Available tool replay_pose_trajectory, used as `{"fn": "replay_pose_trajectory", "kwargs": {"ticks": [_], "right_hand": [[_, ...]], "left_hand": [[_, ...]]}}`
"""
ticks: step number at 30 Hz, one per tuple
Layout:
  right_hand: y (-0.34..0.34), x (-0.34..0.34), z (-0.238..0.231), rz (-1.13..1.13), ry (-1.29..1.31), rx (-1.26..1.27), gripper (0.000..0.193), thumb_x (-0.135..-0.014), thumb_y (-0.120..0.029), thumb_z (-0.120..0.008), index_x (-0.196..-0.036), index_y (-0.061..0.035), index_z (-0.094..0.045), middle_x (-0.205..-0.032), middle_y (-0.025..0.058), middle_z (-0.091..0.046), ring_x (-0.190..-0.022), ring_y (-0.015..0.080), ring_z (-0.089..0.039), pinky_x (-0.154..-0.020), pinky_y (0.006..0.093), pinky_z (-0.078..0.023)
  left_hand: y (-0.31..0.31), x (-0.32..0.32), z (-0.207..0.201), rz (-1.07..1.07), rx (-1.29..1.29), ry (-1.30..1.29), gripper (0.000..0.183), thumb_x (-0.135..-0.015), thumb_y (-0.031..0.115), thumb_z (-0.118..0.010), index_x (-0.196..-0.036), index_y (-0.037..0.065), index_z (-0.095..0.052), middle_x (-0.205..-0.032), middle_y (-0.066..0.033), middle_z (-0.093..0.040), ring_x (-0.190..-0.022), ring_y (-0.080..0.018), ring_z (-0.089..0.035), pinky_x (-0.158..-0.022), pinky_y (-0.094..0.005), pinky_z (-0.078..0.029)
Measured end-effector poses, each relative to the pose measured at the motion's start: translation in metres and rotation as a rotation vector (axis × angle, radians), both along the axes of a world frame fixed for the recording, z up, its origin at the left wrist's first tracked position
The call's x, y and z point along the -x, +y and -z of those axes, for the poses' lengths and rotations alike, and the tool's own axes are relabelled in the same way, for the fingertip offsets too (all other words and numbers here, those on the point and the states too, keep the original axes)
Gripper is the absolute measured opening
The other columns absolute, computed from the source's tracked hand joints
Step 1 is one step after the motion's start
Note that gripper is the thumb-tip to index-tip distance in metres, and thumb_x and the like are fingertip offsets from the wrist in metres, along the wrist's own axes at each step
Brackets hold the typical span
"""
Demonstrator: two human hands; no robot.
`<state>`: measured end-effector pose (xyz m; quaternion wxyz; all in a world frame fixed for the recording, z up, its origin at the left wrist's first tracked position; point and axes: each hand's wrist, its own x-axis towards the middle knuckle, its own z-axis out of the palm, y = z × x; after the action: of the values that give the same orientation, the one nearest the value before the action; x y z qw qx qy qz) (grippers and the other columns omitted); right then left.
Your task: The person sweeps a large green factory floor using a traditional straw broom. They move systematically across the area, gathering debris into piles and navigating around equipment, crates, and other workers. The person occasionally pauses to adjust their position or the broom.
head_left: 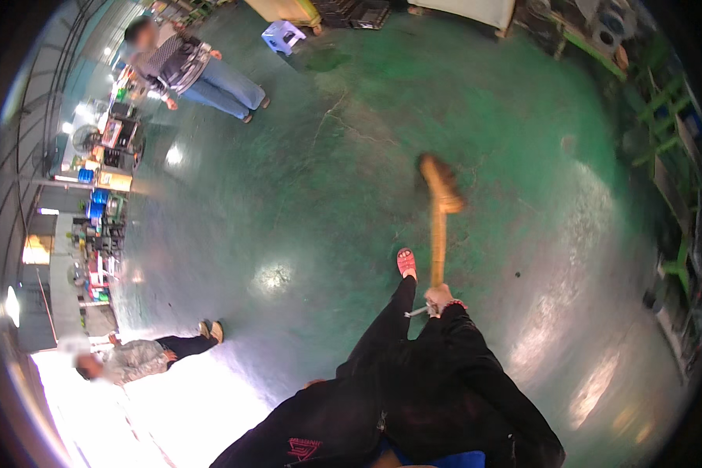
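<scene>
My right hand point(438, 297) is closed round the yellowish handle of a broom point(438, 246), held out in front of me. Its head point(444, 186), brown and dark-edged, is smeared by motion, so whether it touches the floor I cannot tell. A thin pale stick point(417, 312) juts out to the left beside the same hand; what it belongs to is unclear. Of my left hand point(313, 383) only a sliver shows past my black clothing, low at my side, with its fingers hidden. One foot in a red sandal point(406, 262) is just left of the handle.
Green floor point(288, 195) spreads around me. One person point(199, 74) stands at the far left, another point(144, 359) at the near left. A small pale-blue stool point(283, 37) is at the back. Green metal frames point(671, 156) line the right; fans and equipment point(105, 148) the left.
</scene>
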<state>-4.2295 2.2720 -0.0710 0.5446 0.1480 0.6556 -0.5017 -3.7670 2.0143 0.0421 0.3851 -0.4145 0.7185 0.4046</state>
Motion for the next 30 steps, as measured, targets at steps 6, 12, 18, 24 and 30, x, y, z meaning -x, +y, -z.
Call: {"fn": "replay_pose_trajectory", "kwargs": {"ticks": [6,12,18,24,30], "right_hand": [[-0.11,0.096,-0.094,0.163,-0.642,0.47,0.025,-0.075,-0.008,-0.055,-0.058,-0.0093,-0.036,-0.045,-0.0031,-0.034,-0.034,0.0082,-0.033,-0.034,0.0226,-0.025],[-0.101,0.176,-0.162,0.289,-0.592,0.507,0.027,-0.08,-0.008,-0.047,-0.059,-0.0134,-0.03,-0.044,-0.0062,-0.027,-0.032,0.0052,-0.026,-0.03,0.0208,-0.021],[-0.037,0.267,-0.162,0.72,-0.152,0.338,0.013,-0.075,-0.004,-0.046,-0.068,-0.0095,-0.036,-0.045,-0.0046,-0.027,-0.033,0.0061,-0.028,-0.031,0.021,-0.022],[0.024,0.465,-0.124,0.212,0.888,0.186,0.007,-0.072,-0.009,-0.046,-0.067,-0.0117,-0.042,-0.047,-0.0031,-0.033,-0.035,0.0072,-0.034,-0.033,0.0195,-0.025],[0.013,0.657,-0.076,1.192,-0.06,0.757,0.012,-0.075,-0.018,-0.048,-0.074,-0.0065,-0.045,-0.053,0.0,-0.036,-0.046,0.0093,-0.038,-0.044,0.0207,-0.035]], "left_hand": [[-0.057,0.1,0.054,-0.334,-0.047,0.057,0.028,-0.081,0.013,-0.036,-0.108,0.013,-0.045,-0.074,-0.011,-0.056,-0.063,-0.0221,-0.055,-0.054,-0.0355,-0.046],[-0.147,0.251,0.052,-0.996,-0.251,0.09,0.032,-0.08,0.007,-0.036,-0.109,0.017,-0.044,-0.072,-0.0097,-0.056,-0.058,-0.0196,-0.055,-0.049,-0.0341,-0.047],[-0.2,0.353,0.055,-0.947,-0.281,0.271,0.034,-0.076,0.002,-0.043,-0.107,0.017,-0.046,-0.068,-0.0095,-0.056,-0.055,-0.0175,-0.055,-0.044,-0.0319,-0.045],[-0.194,0.387,0.112,-0.691,-0.335,0.244,0.031,-0.079,0.018,-0.039,-0.11,0.015,-0.046,-0.087,-0.0097,-0.052,-0.075,-0.0196,-0.051,-0.061,-0.0339,-0.041],[-0.171,0.434,0.077,-0.374,-0.284,-0.083,0.039,-0.081,0.031,-0.032,-0.114,0.014,-0.044,-0.114,-0.0128,-0.046,-0.102,-0.0225,-0.046,-0.084,-0.0363,-0.039]]}}
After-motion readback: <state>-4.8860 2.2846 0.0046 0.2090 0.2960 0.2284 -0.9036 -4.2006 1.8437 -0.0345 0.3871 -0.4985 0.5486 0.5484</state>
